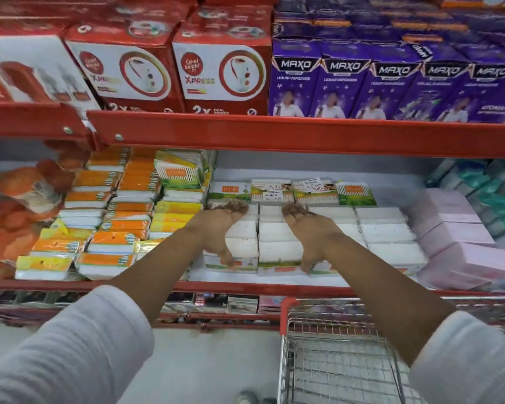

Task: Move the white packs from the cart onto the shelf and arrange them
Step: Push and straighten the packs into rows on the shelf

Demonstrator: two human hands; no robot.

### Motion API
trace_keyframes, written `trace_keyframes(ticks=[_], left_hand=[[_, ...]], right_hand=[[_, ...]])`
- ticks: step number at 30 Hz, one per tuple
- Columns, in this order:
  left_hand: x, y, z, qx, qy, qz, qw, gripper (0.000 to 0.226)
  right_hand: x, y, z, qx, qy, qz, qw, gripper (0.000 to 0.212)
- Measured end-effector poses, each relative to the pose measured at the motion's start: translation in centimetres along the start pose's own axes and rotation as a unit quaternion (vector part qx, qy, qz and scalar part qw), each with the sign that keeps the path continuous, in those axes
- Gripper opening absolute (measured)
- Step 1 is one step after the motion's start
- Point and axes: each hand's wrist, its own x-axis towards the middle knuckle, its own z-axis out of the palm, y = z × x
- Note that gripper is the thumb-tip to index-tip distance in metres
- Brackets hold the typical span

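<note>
Several white packs (387,231) lie in rows on the middle shelf (245,285), with green-labelled packs standing behind them. My left hand (223,228) spans the leftmost row of white packs (242,246), fingers at its far end and thumb at its front pack. My right hand (306,231) spans the neighbouring row of packs (277,249) the same way, thumb on the front pack. Both hands press along the rows with fingers spread. The wire cart (341,363) stands below at the right; no packs show in its visible part.
Orange and yellow packs (111,223) crowd the shelf to the left. Pink boxes (455,237) and teal bottles sit to the right. The red shelf beam (303,132) hangs just above, carrying red and purple cartons. The cart's red handle corner (287,304) is near the shelf edge.
</note>
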Motion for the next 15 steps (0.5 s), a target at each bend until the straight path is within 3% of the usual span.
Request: trace_keyframes(ticks=[7,15], left_hand=[[-0.5,1.2,-0.4,-0.02,0.015,-0.006,1.0,0.134],[1.8,6.7,-0.7,-0.049,0.025,0.024,0.998,0.148]], right_hand=[[0.0,-0.2,0.5,0.001,0.025,-0.006,1.0,0.132],[-2.0,4.3,0.4,0.043,-0.016,0.033,0.998,0.152]])
